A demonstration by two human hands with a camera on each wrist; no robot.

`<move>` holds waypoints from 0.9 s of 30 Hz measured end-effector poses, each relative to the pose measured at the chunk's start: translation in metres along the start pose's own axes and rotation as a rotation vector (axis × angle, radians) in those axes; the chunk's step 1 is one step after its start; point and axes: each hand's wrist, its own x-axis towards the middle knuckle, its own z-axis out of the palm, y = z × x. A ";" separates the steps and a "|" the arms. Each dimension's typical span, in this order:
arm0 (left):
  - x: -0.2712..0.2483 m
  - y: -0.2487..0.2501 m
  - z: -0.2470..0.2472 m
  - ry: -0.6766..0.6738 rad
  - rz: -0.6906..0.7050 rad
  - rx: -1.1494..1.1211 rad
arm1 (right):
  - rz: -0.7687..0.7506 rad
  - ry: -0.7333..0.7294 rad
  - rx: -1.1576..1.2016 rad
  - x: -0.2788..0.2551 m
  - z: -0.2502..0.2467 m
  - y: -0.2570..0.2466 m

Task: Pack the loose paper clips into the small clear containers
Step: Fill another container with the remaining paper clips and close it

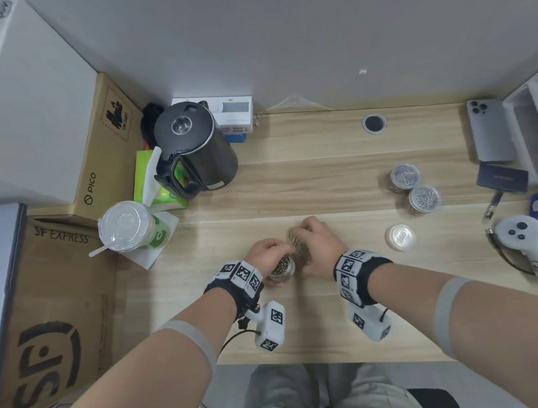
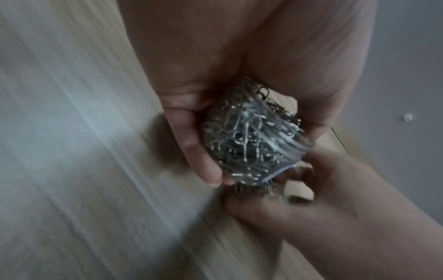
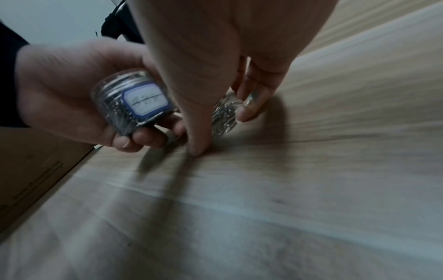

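Observation:
My left hand grips a small clear container packed with silver paper clips, open mouth up, just above the desk. The right wrist view shows a blue-bordered label on the container's side. Right beside it lies a heap of loose paper clips on the wood. My right hand is down over that heap. Its thumb touches the desk and its fingers curl round the clips from the far side. Two filled, lidded containers and a loose clear lid stand to the right.
A black kettle, a lidded cup and a green tissue pack crowd the desk's left. A phone, a dark card and a white controller lie at the right. Cardboard boxes stand beside the desk's left edge.

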 end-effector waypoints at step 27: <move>-0.007 0.005 -0.001 0.133 -0.116 -0.252 | 0.100 0.087 0.160 0.002 -0.011 -0.008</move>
